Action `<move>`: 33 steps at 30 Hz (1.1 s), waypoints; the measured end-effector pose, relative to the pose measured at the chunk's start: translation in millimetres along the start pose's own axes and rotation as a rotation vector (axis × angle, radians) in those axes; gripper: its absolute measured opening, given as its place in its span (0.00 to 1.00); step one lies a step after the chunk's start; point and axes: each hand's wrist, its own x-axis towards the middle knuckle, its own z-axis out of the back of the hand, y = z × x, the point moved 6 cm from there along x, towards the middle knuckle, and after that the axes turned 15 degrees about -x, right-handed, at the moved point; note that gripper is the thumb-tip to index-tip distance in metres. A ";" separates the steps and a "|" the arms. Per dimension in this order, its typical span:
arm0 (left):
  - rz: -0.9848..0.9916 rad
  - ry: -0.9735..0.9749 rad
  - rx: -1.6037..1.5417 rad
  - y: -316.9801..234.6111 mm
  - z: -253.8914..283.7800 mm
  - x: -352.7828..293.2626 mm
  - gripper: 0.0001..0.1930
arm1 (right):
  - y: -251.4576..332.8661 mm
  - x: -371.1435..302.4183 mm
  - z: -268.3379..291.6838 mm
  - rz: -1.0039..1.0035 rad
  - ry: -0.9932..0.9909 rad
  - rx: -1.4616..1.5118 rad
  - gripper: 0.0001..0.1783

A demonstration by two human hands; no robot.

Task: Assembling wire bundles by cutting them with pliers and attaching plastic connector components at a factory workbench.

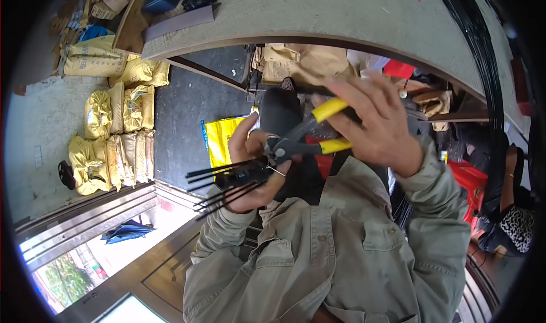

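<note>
Above lap (pixel 301 187), left fingers (pixel 264 193) clasping thin rods (pixel 213 170), right fingers (pixel 354 98) around pliers (pixel 296 148) — metal, spread

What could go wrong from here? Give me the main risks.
The head of the pliers is right by the fingers of the left hand, so a slip could pinch them. The yellow handles stand apart in the right hand, so its grip may slide. The thin black rods stick out past the left hand and might snag or bend.
</note>
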 end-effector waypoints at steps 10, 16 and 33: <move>0.095 -0.001 0.078 3.3 9.5 -5.0 0.43 | 22.6 9.8 7.5 0.306 -0.085 -0.689 0.21; 0.079 -0.045 0.078 2.0 3.6 0.5 0.41 | 25.2 -23.7 -3.5 0.046 -0.104 -0.569 0.18; 0.114 -0.011 0.014 5.7 10.4 0.2 0.41 | 29.9 -37.7 -5.1 -0.016 0.429 0.010 0.16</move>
